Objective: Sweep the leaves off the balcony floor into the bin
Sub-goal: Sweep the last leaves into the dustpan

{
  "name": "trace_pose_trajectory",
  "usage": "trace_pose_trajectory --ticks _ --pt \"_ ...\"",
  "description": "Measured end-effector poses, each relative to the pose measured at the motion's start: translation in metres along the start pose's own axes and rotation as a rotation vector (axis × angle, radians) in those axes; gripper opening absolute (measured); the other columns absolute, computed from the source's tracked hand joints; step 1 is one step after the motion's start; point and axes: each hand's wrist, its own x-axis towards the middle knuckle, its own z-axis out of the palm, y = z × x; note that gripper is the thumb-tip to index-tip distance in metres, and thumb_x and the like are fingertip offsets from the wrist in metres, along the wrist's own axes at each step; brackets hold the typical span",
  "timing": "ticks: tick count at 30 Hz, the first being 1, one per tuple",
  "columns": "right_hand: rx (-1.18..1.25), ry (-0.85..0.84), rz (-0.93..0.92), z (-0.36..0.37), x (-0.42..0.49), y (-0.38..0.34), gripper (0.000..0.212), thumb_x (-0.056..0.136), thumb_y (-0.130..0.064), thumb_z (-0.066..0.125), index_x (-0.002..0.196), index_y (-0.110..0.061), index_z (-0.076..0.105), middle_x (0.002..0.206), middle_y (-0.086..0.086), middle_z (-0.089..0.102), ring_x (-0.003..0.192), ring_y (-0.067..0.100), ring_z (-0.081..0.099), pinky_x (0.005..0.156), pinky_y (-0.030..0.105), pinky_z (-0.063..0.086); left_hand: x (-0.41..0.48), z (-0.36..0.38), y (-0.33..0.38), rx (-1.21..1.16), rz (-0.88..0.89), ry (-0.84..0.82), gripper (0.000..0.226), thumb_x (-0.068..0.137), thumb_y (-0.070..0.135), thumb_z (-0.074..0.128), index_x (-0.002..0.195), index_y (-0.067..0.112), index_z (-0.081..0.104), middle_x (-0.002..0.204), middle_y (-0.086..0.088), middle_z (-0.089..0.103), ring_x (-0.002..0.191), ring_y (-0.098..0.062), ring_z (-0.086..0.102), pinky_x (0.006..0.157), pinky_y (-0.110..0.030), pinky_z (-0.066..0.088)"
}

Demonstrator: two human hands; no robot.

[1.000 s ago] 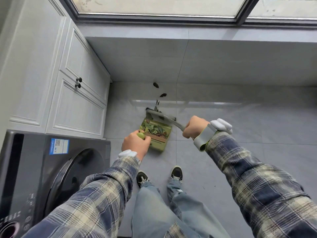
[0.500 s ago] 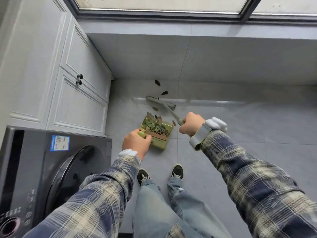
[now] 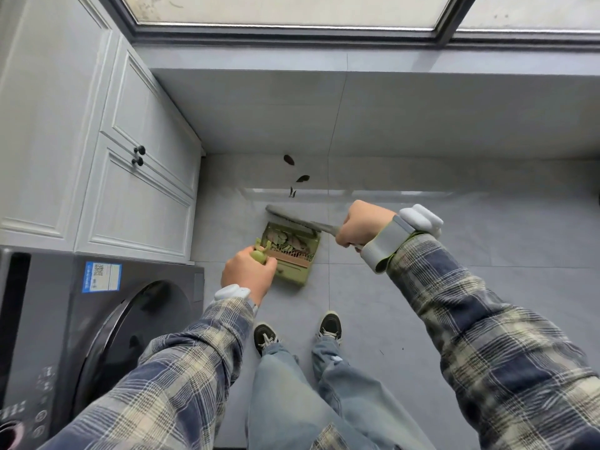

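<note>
My left hand [image 3: 248, 271] is clenched round the green stalk of the dustpan [image 3: 293, 275], pinning its open lip flat to the floor tile [image 3: 422, 287] so nothing slips under the edge. My right hand [image 3: 363, 227] is wrapped tight on the grey handle of the brush [image 3: 284, 214], low on the shaft b/c a short grip gives control w/ small strokes. The brush head lies across the pan's mouth, touching or just above its front edge (can't tell which), & works as a gate for the pile of leaves [image 3: 287, 240] already inside, heaped against the comb teeth [image 3: 292, 254]. Three loose leaves [image 3: 302, 178] lie beyond the brush, toward the wall under the window [image 3: 292, 11], apart from each other, the nearest just past the bristles. I'd judge most of the sweeping is done. Next I'd need to reach the brush out past those three & drag them back in. The bin isn't in view, so tipping comes later. Main risk: tilting the pan & spilling the lot.
</note>
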Motion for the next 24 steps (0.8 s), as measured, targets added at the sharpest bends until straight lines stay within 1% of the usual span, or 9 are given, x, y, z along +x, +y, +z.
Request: trace_pose_trajectory --ticks 2,4,6,8,10,12,18,21,24 --pt "-0.022 0.032 0.004 0.014 0.003 0.0 0.015 0.082 -0.011 0.065 0.096 -0.007 0.071 0.07 0.002 0.059 0.062 0.02 0.055 0.051 0.02 0.038 -0.001 0.001 -0.001 0.002 0.003 0.002 0.011 0.081 0.035 0.064 0.078 0.024 0.062 0.07 -0.002 0.059 0.071 -0.029 0.055 0.063 -0.026 0.041" --pt "-0.01 0.045 0.009 0.032 0.007 0.002 0.023 0.084 -0.011 0.064 0.105 -0.007 0.072 0.079 0.004 0.062 0.07 0.022 0.058 0.055 0.021 0.04 -0.002 0.002 -0.003 0.005 0.001 0.013 0.011 0.081 0.035 0.064 0.078 0.025 0.061 0.07 -0.002 0.059 0.071 -0.028 0.054 0.063 -0.026 0.039" --pt "0.016 0.024 0.013 0.048 0.008 0.006 0.025 0.084 -0.012 0.064 0.108 -0.007 0.071 0.084 0.005 0.063 0.076 0.024 0.059 0.06 0.024 0.043 -0.002 0.003 -0.003 0.004 0.008 0.017 0.012 0.082 0.035 0.064 0.078 0.025 0.061 0.07 -0.001 0.058 0.07 -0.028 0.054 0.063 -0.026 0.038" --pt "0.052 -0.015 0.016 0.059 0.008 0.011 0.026 0.082 -0.012 0.065 0.107 -0.008 0.07 0.079 0.005 0.063 0.074 0.024 0.059 0.06 0.024 0.043 -0.001 0.003 -0.003 0.004 0.012 0.021 0.013 0.081 0.035 0.064 0.075 0.024 0.059 0.069 -0.002 0.058 0.07 -0.028 0.054 0.062 -0.026 0.038" --pt "0.094 -0.047 0.019 0.061 0.004 0.016 0.026 0.076 -0.011 0.066 0.101 -0.006 0.073 0.066 0.004 0.059 0.065 0.024 0.058 0.06 0.025 0.047 -0.002 0.004 -0.003 0.008 0.015 0.026 0.014 0.081 0.034 0.064 0.074 0.024 0.057 0.068 -0.002 0.057 0.07 -0.029 0.053 0.063 -0.027 0.039" --pt "0.155 -0.06 0.021 0.055 0.0 0.021 0.025 0.073 -0.008 0.068 0.096 -0.003 0.075 0.057 0.004 0.056 0.057 0.024 0.055 0.064 0.03 0.052 -0.003 0.005 -0.003 0.009 0.019 0.03 0.013 0.081 0.033 0.064 0.074 0.025 0.057 0.068 -0.002 0.056 0.07 -0.029 0.051 0.063 -0.027 0.038" --pt "0.321 -0.033 -0.005 0.033 -0.024 0.033 0.009 0.076 -0.01 0.066 0.078 -0.001 0.068 0.062 0.012 0.061 0.056 0.026 0.057 0.062 0.031 0.049 -0.012 0.004 -0.011 -0.008 0.024 0.024 0.01 0.08 0.034 0.064 0.081 0.024 0.065 0.069 -0.003 0.059 0.071 -0.031 0.054 0.064 -0.027 0.04" --pt "0.312 0.021 -0.021 0.028 -0.032 0.037 0.01 0.077 -0.01 0.065 0.079 -0.001 0.069 0.059 0.009 0.059 0.055 0.025 0.056 0.061 0.03 0.048 -0.023 0.007 -0.016 -0.01 0.025 0.014 0.014 0.08 0.033 0.065 0.086 0.021 0.069 0.069 -0.004 0.059 0.07 -0.03 0.054 0.063 -0.026 0.039" --pt "0.258 0.086 -0.026 0.034 -0.029 0.038 0.017 0.076 -0.009 0.065 0.088 0.0 0.073 0.053 0.003 0.056 0.055 0.024 0.056 0.061 0.031 0.049 -0.028 0.011 -0.019 -0.015 0.033 0.01 0.015 0.082 0.033 0.065 0.089 0.02 0.07 0.069 -0.003 0.057 0.07 -0.029 0.051 0.064 -0.026 0.038"
